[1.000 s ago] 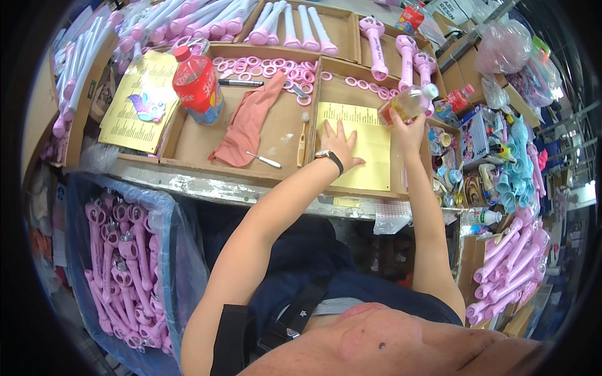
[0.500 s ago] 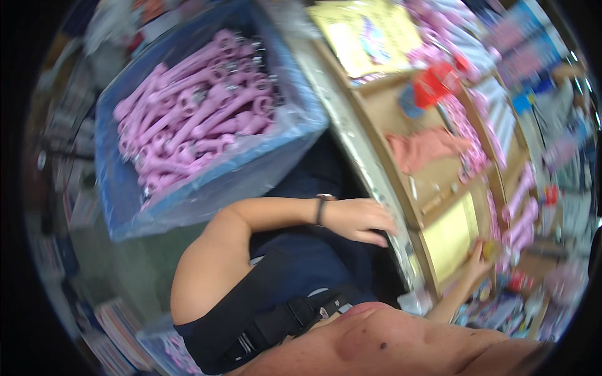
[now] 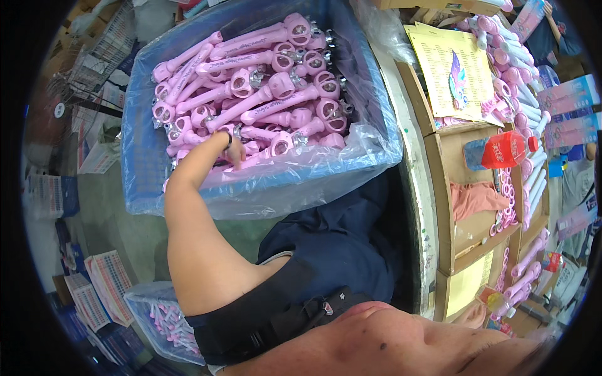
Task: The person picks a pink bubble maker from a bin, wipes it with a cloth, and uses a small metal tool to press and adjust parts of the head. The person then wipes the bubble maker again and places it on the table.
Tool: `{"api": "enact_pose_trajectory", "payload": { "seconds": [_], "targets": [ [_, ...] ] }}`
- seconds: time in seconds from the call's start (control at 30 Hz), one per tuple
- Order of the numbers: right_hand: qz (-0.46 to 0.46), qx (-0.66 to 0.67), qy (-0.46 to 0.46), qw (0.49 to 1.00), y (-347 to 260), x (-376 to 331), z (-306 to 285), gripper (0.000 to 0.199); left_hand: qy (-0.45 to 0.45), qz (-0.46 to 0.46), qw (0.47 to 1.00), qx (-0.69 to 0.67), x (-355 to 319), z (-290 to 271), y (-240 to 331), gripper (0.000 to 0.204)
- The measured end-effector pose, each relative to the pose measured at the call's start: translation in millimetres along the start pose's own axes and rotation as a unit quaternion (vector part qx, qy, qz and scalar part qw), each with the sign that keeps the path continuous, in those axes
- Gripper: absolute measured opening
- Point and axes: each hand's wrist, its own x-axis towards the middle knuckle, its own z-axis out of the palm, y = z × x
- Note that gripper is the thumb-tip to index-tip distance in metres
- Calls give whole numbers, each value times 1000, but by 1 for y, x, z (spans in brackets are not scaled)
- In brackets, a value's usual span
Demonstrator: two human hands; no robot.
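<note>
Down at my left side, my left hand (image 3: 235, 153) is in the big blue crate (image 3: 141, 156), the one lined with clear plastic film (image 3: 351, 166), and it rests on the heap of pink toy wands (image 3: 263, 94) piled inside. Fingers are curled down among the wands near the crate's close edge, touching one of them, though I cannot tell whether they are actually clamped around it or only pressing on it (the hand is small and half buried from this angle). A dark band sits at that wrist. The wands lie every which way, long pink handles crossing, round heads with silvery bits showing. My right hand is nowhere to be seen, so I cannot say how it stands. Off to my right runs the workbench (image 3: 417, 207) with its cardboard trays: a yellow printed sheet (image 3: 448, 66) lies in the far one, a red bottle (image 3: 501, 150) lies on its side in the next, a pink cloth (image 3: 476, 197) is crumpled just beside that, and small pink rings (image 3: 505, 213) are strewn close by. More pink wands (image 3: 523, 276) sit along the bench's outer side. Near my left elbow, low down, a smaller blue bin (image 3: 150, 313) holds thin pink sticks.
</note>
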Motion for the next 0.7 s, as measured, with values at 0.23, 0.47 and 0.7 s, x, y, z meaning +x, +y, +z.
{"api": "enact_pose_trajectory", "payload": {
  "seconds": [0.23,0.47,0.7],
  "targets": [
    [-23,132,-54,990,-75,24,10,26,258,17,951,169,59,59,-25,72],
    [-226,223,-120,941,-171,74,76,15,418,196,877,-135,-64,38,1,55],
    [-358,133,-296,876,-232,84,156,27,464,363,722,-362,-192,45,138,38]
  ]
}}
